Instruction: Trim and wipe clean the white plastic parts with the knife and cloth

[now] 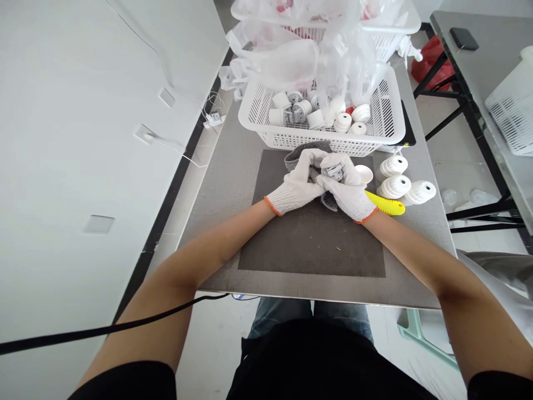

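Note:
My left hand (pixel 300 182) and my right hand (pixel 346 186), both in white knit gloves with orange cuffs, meet over the dark mat (pixel 308 244). Between their curled fingers is a round white part with a grey slotted face (pixel 333 171), partly covered by the gloves. A grey cloth (pixel 307 151) lies just behind and partly under my hands. Right of my right hand sits a small white round cap (pixel 363 174). From beneath that wrist sticks out a yellow handle (pixel 386 204); its other end is hidden.
Three white ribbed, tapered pieces (pixel 395 186) stand at the table's right. Behind the mat is a white basket (pixel 320 140) with several round white and grey parts and plastic bags. A black cable (pixel 125 326) crosses my left arm. A wall (pixel 104 139) runs along the left.

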A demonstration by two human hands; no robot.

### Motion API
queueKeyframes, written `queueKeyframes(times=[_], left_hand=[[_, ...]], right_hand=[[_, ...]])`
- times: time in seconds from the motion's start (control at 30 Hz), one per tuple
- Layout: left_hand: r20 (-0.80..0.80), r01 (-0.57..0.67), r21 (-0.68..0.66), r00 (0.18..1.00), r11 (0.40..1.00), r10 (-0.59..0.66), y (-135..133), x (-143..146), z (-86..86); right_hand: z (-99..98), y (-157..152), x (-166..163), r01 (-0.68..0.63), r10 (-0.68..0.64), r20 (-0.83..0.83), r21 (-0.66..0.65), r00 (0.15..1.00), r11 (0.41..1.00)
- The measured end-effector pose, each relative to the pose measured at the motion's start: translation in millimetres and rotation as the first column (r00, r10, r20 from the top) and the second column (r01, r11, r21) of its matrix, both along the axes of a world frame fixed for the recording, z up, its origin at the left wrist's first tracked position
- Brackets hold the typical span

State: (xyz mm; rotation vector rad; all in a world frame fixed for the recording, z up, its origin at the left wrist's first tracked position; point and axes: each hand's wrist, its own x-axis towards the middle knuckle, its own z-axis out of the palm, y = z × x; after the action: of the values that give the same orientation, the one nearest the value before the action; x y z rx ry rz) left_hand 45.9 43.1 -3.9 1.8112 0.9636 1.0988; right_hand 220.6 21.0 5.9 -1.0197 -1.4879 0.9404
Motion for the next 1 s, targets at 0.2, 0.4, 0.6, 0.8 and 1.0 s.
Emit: queueKeyframes(times=[0.2,0.4,0.6,0.8,1.0], left_hand=[[-0.014,-0.018,0.047,1.0,0.999,0.018,0.3,0.0,-1.8],[0.018,0.031,-0.158,0.999,0.987,-0.029,-1.5,-6.6,13.5],[0.268,0.203,-0.331,0.957,0.921,-0.114,-8.5,-8.2,31.3],[0.251,0.092,-0.255,0.968,0.963,-0.026,-14.9,-2.2,41.5],[0.228,0.068,-0.282,0.974,0.957,-0.002,-11.8,-0.4,36.7]], right_hand=[[-10.1,6.8,4.4,-0.008,0.003,0.057,0.073,0.998,0.997],[1.3,2.2,-2.4,0.02,-0.02,0.01,0.039,1.0,0.999],[6.0,-4.3,-3.7,0.047,-0.048,-0.014,-0.067,0.999,0.997],[-1.6,-0.1,-6.0,0.109,-0.114,0.071,0.066,0.991,0.992],[10.3,-7.8,-6.7,-0.028,0.033,0.023,-0.191,0.999,0.981]])
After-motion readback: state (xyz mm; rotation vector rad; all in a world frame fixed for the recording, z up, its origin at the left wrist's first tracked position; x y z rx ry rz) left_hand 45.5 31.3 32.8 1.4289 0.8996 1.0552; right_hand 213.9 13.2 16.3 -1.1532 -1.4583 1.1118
